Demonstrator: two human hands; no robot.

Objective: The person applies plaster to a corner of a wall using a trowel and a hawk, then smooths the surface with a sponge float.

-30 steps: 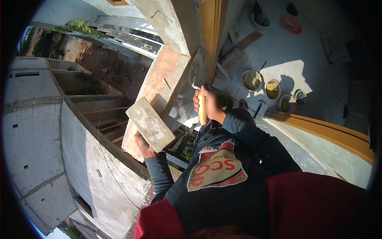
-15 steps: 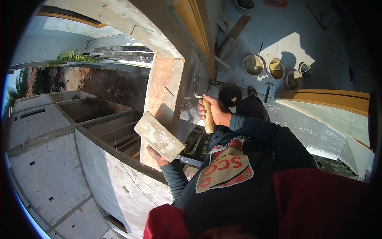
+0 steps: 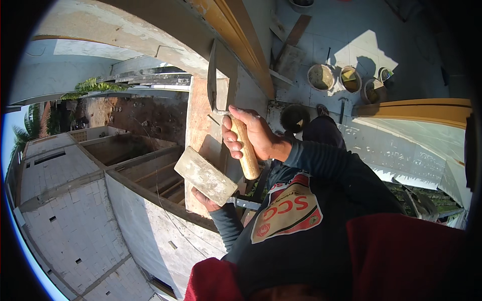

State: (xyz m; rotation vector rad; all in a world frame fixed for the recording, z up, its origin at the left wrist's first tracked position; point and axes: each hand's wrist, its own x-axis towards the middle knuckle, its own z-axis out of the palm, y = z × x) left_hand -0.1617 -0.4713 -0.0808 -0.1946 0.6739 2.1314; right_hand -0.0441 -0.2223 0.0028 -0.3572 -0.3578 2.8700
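My right hand (image 3: pixel 253 133) is closed round the wooden handle of a trowel (image 3: pixel 246 155). Its dark, narrow-looking blade points away from me, seen nearly edge-on over the masonry ledge. Lower and to the left, my left hand (image 3: pixel 206 199) holds a rectangular, mortar-crusted board (image 3: pixel 206 175) from beneath. Most of that hand is hidden under the board, so its grip shows only in part. The board's upper face is pale grey and worn, and it sits tilted over the near part of the ledge (image 3: pixel 198 123). A thin metal pin (image 3: pixel 213 119) sticks out there.
Beyond the ledge on the left is a drop to a yard and lower block walls (image 3: pixel 70 215). Several buckets (image 3: pixel 321 77) stand on the tiled floor at right, with a hammer (image 3: pixel 342 109) nearby. A dark bucket (image 3: pixel 294 118) is by my feet. Orange frames (image 3: pixel 416 114) flank the opening.
My right hand has moved left and raised the trowel, bringing its blade up over the ledge. The board in my left hand has shifted slightly right and down in the picture.
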